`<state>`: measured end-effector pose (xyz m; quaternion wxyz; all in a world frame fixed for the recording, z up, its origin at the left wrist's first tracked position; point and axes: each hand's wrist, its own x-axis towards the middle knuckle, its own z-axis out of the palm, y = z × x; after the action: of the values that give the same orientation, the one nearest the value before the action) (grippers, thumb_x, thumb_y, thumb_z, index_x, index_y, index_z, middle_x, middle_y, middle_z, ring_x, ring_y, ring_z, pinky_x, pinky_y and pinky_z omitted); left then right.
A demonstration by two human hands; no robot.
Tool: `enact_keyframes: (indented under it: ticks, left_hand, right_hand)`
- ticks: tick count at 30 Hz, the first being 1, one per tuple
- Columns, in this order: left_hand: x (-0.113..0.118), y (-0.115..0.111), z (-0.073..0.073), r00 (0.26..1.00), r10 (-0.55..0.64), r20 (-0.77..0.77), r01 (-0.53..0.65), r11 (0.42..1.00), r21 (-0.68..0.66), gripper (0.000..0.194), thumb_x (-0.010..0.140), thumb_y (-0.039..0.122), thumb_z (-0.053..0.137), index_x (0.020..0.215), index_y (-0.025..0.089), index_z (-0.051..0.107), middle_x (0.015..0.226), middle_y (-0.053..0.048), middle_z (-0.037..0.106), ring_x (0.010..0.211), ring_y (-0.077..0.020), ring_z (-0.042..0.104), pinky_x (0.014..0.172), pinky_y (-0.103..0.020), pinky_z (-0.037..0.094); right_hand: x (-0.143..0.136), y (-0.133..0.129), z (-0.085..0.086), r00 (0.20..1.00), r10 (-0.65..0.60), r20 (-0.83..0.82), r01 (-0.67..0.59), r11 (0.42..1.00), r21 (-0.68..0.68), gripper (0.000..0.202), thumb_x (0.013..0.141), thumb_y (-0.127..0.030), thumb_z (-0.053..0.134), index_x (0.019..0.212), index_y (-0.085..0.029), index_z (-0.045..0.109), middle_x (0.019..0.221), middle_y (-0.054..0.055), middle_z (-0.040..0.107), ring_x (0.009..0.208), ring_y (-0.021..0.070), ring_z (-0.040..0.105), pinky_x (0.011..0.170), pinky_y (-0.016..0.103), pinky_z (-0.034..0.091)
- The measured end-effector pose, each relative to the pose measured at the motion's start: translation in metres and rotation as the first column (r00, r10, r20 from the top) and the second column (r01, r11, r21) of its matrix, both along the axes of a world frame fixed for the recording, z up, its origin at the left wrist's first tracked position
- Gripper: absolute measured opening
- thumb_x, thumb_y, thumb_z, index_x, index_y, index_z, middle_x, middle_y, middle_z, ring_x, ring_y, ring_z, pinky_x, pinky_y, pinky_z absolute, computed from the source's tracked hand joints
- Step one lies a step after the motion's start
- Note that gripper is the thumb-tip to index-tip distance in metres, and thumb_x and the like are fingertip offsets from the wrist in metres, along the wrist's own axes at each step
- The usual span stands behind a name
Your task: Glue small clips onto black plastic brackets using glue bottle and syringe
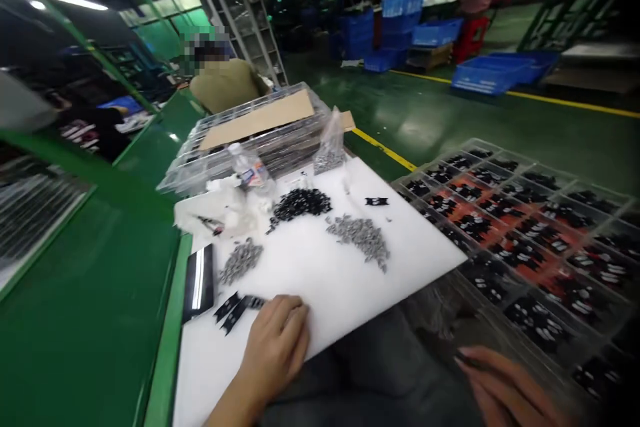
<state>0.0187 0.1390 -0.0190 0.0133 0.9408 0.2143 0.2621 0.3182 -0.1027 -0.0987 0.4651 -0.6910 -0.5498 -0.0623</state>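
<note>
White work board [310, 260], one, beside a green frame [165, 347] on the left, in a workshop. Near right, off the board: right hand [505, 380], blurred, fingers close together; a dark sliver [470, 363] at the fingertips may be a held part, cannot tell. Near left, on the board: left hand [277, 333], fingers bent and narrow, tips at the right end of the black plates [235, 315]; whether it grips one cannot be told. Plates here: three visible, bunched together.

Step in hand, judged: handling single plates by hand. Next move seems to call for a light fingertip pinch that leaves the neighbouring plates undisturbed.

Beyond: one dark slab [199, 283], left edge; two grey heaps [363, 237], left and right, pieces uncountable; one black heap [303, 203], farther, likewise uncountable; one separate black piece [377, 201], far right. Right of the board: compartment tray [535, 163], cells loaded with dark and pale parts.

Farther: one bottle [253, 167]; one bag [330, 147] of grey pieces; stacked clear trays [183, 170], number unclear, under a cardboard sheet [260, 120]; then one person [225, 83] in olive.
</note>
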Motion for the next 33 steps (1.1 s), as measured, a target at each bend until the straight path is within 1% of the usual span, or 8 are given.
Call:
enact_keyframes:
  ticks: [3,5,10,16,21,25,30,33]
  left_hand:
    - [-0.009,-0.005,-0.004,0.997,-0.037,0.068,0.034,0.998,0.052,0.026,0.092,0.009,0.060,0.117,0.018,0.066,0.103,-0.012,0.073,0.088,-0.0243,0.066,0.078,-0.041,0.057]
    - [-0.015,-0.010,-0.007,0.992,-0.083,0.091,0.076,0.994,0.082,0.021,0.092,0.013,0.061,0.112,0.018,0.067,0.098,-0.011,0.073,0.084,-0.0231,0.064,0.072,-0.039,0.054]
    - [-0.020,-0.016,-0.013,0.996,-0.035,0.086,0.029,0.997,0.075,0.008,0.095,0.024,0.062,0.089,0.018,0.063,0.086,-0.004,0.064,0.079,-0.0195,0.060,0.071,-0.035,0.051]
    - [-0.009,-0.009,-0.009,0.973,0.219,0.069,-0.217,0.976,-0.033,0.020,0.100,0.036,0.062,0.094,0.017,0.059,0.089,-0.003,0.059,0.082,-0.0192,0.058,0.073,-0.034,0.051]
    - [-0.005,-0.008,-0.006,0.966,0.258,-0.002,-0.257,0.965,-0.059,0.030,0.098,0.048,0.065,0.100,0.018,0.060,0.094,-0.009,0.063,0.088,-0.0283,0.060,0.074,-0.043,0.051]
    - [-0.006,-0.008,-0.005,0.982,0.179,-0.054,-0.183,0.981,-0.069,0.006,0.095,0.025,0.062,0.100,0.020,0.063,0.100,-0.008,0.065,0.093,-0.0275,0.060,0.077,-0.043,0.050]
    - [-0.009,-0.007,-0.004,0.992,0.109,-0.058,-0.115,0.987,-0.108,0.021,0.091,0.011,0.057,0.110,0.019,0.064,0.114,-0.010,0.068,0.100,-0.0282,0.060,0.080,-0.045,0.048]
    - [-0.009,-0.007,-0.003,0.990,0.133,-0.040,-0.137,0.979,-0.153,0.022,0.093,0.015,0.055,0.113,0.017,0.063,0.111,-0.011,0.068,0.097,-0.0289,0.058,0.079,-0.046,0.046]
  right_hand:
    - [-0.049,0.052,0.058,0.963,0.187,-0.191,-0.211,0.971,-0.113,0.026,0.100,-0.025,0.060,0.116,-0.031,0.079,0.127,0.008,0.076,0.110,0.0259,0.077,0.093,0.038,0.067]
    - [-0.085,0.099,0.086,0.876,0.326,-0.356,-0.421,0.876,-0.234,0.025,0.103,-0.032,0.057,0.114,-0.028,0.079,0.127,0.009,0.076,0.115,0.0265,0.074,0.094,0.039,0.065]
    - [-0.127,0.184,0.101,0.817,0.463,-0.343,-0.569,0.739,-0.359,0.022,0.098,-0.029,0.060,0.111,-0.024,0.078,0.114,0.007,0.079,0.104,0.0229,0.074,0.096,0.038,0.060]
    - [-0.096,0.172,0.099,0.865,0.437,-0.247,-0.501,0.721,-0.479,0.034,0.096,-0.025,0.055,0.129,-0.023,0.064,0.125,0.009,0.072,0.087,0.0180,0.070,0.087,0.040,0.061]
    - [-0.081,0.176,0.094,0.871,0.471,-0.139,-0.478,0.749,-0.458,0.052,0.093,-0.008,0.040,0.141,-0.023,0.052,0.144,0.012,0.061,0.132,0.0221,0.064,0.115,0.048,0.052]
    - [-0.074,0.184,0.085,0.841,0.537,-0.068,-0.503,0.728,-0.465,0.066,0.097,-0.009,0.041,0.159,-0.030,0.039,0.167,0.007,0.044,0.158,0.0236,0.039,0.134,0.054,0.031]
    - [-0.055,0.168,0.087,0.863,0.503,-0.048,-0.462,0.747,-0.478,0.058,0.104,-0.026,0.052,0.160,-0.035,0.040,0.167,0.007,0.043,0.154,0.0278,0.043,0.123,0.052,0.048]
    - [-0.049,0.164,0.092,0.907,0.419,-0.036,-0.383,0.786,-0.485,0.042,0.105,-0.035,0.056,0.146,-0.030,0.055,0.139,0.012,0.062,0.118,0.0263,0.067,0.097,0.045,0.062]
